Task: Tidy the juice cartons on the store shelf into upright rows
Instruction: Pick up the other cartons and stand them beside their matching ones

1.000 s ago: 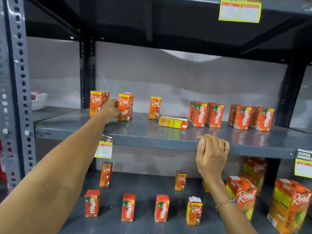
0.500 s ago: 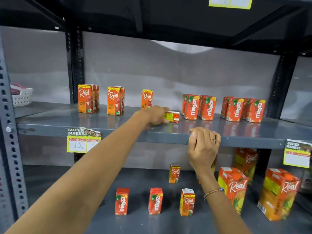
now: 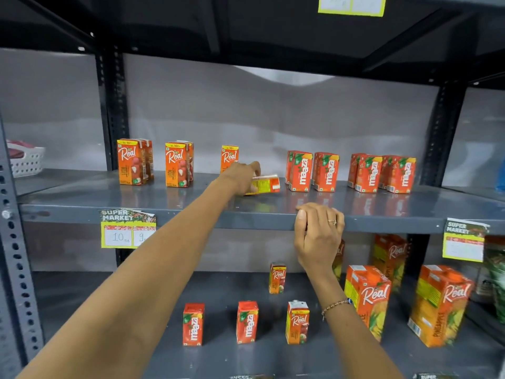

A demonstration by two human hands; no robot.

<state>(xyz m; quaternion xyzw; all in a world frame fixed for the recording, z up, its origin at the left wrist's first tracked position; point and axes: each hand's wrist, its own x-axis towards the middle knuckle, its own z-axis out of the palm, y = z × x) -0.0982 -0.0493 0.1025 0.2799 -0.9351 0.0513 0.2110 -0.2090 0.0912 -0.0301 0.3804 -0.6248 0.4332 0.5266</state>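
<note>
Now left hand [image 3: 241, 177] grips one fallen carton [image 3: 266, 184]; three Real stacks [image 3: 179, 164] upright.

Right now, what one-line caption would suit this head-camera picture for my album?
Left hand grips a toppled juice carton on the grey shelf; right hand rests on its edge.

Toppled yellow-orange carton [image 3: 266, 184] among upright cartons [image 3: 300, 171]

"real" on the orange cartons [image 3: 130, 161], "maaza" on the red cartons [image 3: 300, 172], "super market" and "10" on the shelf tag [image 3: 128, 228], "pineapple" on a big carton [image 3: 440, 306].
</note>
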